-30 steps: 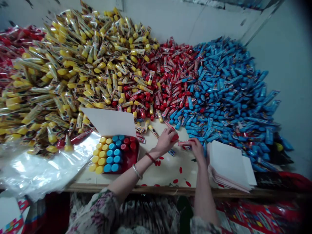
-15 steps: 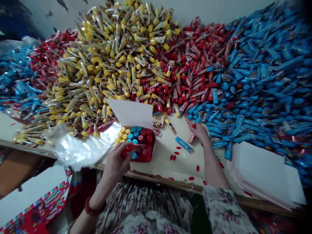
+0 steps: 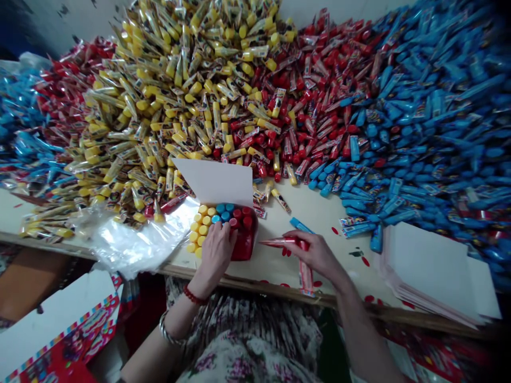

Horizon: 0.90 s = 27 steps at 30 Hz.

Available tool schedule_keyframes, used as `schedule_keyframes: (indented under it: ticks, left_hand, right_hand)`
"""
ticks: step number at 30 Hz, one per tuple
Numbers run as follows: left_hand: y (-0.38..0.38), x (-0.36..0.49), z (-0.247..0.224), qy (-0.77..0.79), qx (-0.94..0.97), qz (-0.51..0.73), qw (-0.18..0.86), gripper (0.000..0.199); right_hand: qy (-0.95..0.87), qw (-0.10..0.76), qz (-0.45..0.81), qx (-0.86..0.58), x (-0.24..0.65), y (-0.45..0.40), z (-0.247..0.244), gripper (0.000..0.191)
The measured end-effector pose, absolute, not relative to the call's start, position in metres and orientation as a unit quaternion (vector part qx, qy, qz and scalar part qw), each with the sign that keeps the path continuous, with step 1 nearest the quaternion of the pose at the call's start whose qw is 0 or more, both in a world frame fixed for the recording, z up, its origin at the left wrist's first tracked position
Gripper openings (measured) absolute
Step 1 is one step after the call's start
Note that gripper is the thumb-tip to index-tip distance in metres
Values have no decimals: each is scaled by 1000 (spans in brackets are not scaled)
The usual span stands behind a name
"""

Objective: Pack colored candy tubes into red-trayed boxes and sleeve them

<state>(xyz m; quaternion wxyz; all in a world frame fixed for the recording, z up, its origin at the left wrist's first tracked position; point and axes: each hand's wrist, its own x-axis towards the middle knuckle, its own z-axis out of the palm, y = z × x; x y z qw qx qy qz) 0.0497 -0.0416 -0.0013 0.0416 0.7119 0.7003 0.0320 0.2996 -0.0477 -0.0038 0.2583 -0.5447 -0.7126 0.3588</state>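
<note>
Filling the left and far parts of the open box, yellow caps, blue caps and red caps stood in packed rows on the desk, beneath a raised white flap. The near right part showed no caps, so the box seemed well over half full, with room left there. The left hand lay palm down over its near middle, fingers bent and close together at the blue and red caps; whether they gripped anything could not be told. To the right, the right hand was closed around red tubes, one pointing left towards the box, another hanging towards the near edge. A blue tube lay just beyond that hand.
</note>
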Motion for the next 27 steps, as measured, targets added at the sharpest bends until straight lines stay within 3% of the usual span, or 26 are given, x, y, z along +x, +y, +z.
schedule_keyframes:
  ticks: [6, 13, 17, 27]
  left_hand:
    - [-47, 44, -1, 687, 726, 28, 29, 22]
    - [-40, 45, -6, 695, 716, 60, 23, 31]
    - [-40, 42, -2, 692, 717, 57, 54, 28]
    - [-44, 41, 11, 659, 744, -43, 101, 18]
  right_hand:
    - [-748, 274, 279, -536, 256, -45, -20, 20]
    - [-853, 46, 174, -491, 231, -35, -3, 34]
    - [-888, -24, 119, -443, 233, -28, 8, 45]
    - [-910, -52, 107, -397, 232, -13, 18, 35]
